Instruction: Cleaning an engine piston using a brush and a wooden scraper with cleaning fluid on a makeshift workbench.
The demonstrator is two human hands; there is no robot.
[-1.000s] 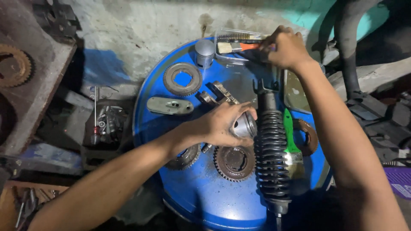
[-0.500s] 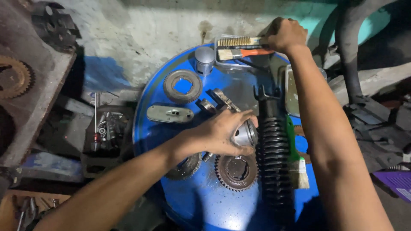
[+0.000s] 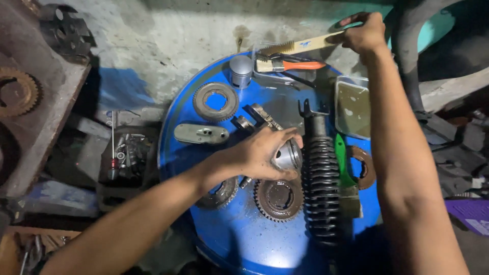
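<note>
While the left hand (image 3: 262, 153) curls over a small rounded metal part (image 3: 288, 155) near the middle of the blue drum top (image 3: 239, 234), its fingers and thumb close around that part, so only the shiny right-hand side of it shows and its full shape cannot be made out. The right hand (image 3: 362, 34) reaches to the far edge of the drum top and pinches the end of a wooden-handled brush (image 3: 298, 47), thumb and fingers closed on the handle; the bristle end lies over a clear plastic tray (image 3: 265, 76) whose walls are hard to trace against the blue. A second brush with an orange handle (image 3: 290, 65) lies in the same tray.

Just right of the held part stands out a black ribbed shock absorber (image 3: 320, 183), lying lengthwise toward the near edge, where its lower end sinks into shadow. A green tool (image 3: 342, 160) lies just beside it on the right, partly covered by the right forearm, as is a rusty ring (image 3: 362, 165) near the right edge. A clear container of murky liquid (image 3: 352, 107) sits at the far right edge, its right side hidden behind the arm.

A toothed gear (image 3: 278, 199) lies toward the near edge; another round part (image 3: 220, 192) is largely under the left wrist. A large sprocket ring (image 3: 216, 101), a grey piston (image 3: 241, 70) and an oblong metal cover (image 3: 201, 134) occupy the left and far-left parts.
</note>
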